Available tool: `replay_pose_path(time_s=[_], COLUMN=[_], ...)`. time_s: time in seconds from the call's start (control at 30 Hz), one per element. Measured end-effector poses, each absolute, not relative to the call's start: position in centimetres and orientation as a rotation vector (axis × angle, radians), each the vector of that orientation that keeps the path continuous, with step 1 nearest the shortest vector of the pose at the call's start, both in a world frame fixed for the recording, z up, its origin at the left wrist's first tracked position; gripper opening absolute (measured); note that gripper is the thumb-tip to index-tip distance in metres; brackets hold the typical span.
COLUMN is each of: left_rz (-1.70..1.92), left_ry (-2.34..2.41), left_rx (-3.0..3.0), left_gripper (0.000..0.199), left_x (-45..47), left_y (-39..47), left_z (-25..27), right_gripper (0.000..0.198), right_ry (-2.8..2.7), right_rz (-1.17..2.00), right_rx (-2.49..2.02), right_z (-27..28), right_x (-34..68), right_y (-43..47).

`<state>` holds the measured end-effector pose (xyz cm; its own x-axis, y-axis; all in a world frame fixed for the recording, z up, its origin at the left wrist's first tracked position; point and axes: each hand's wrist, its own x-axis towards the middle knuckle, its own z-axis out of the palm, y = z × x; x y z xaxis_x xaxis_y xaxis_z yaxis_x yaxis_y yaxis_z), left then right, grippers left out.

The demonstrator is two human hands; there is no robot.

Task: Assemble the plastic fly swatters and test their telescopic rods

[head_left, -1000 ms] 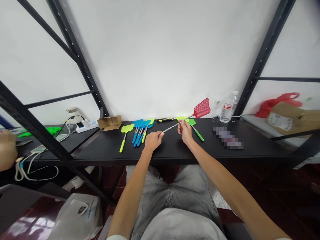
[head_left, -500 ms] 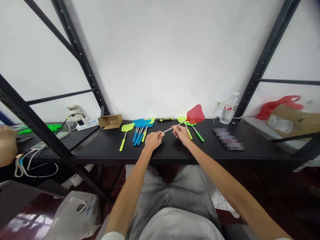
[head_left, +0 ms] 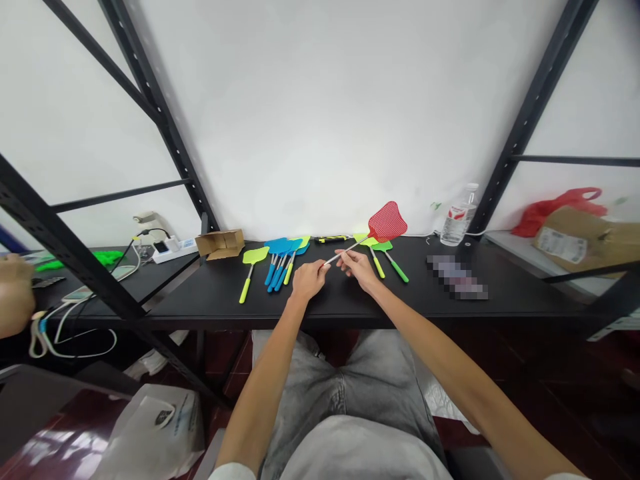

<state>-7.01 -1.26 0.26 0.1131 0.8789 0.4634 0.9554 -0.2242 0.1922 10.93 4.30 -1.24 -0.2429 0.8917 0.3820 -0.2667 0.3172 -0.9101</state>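
Holding red swatter point(head_left: 388, 223); box point(head_left: 220, 245) left, bottle point(head_left: 456, 221) right

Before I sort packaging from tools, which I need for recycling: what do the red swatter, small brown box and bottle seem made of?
Red swatter: head probably satin plastic, with fine regular mesh; rod likely metal, thin and silvery.
Small brown box: matt cardboard, judging by its folded flaps.
Bottle: probably clear, glossy plastic, being see-through with highlights.

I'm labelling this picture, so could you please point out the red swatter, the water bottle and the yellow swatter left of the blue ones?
Red swatter point(head_left: 388, 223), head view: on its mesh head.
Water bottle point(head_left: 457, 215), head view: on its label.
Yellow swatter point(head_left: 255, 255), head view: on its flat head.
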Motion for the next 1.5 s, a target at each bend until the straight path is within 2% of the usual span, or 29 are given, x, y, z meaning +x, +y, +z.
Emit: replay_pose_path(time_s=[0.1,0.33,0.53,0.97,1.23,1.5], left_rz=[-0.737,-0.714,-0.708,-0.850,-0.874,-0.856], left_ry=[-1.859,-1.844,-1.868,-1.832,-1.840,-1.877], left_rx=[-2.228,-2.251,-2.239,-2.277,-2.320,-2.393], left_gripper=[0.045,0.045,0.043,0.046,0.047,0.046], left_x=[-7.0,-7.2,-7.3,-7.1,-7.4,-7.4], left_y=[-1.2,-1.2,-1.3,-1.2,-1.0,-1.0], left_z=[0.3,0.2,0.1,0.1,0.0,0.2], right_gripper=[0.056,0.047,0.045,0.046,0.047,0.049], right_ry=[-1.217,-0.948,-1.031,-1.300,-0.751,-0.758], right_rz=[1.274,1.193,1.158,1.298,1.240,1.191], right_rx=[-0.608,-0.580,-0.618,-0.626,-0.585,-0.583], right_z=[-0.9,-0.5,-0.6,-1.3,-0.4,-0.2], right_x=[11.3,12.9,13.1,10.9,12.8,13.2], right_y=[4.4,5.4,5.5,4.4,5.6,5.4])
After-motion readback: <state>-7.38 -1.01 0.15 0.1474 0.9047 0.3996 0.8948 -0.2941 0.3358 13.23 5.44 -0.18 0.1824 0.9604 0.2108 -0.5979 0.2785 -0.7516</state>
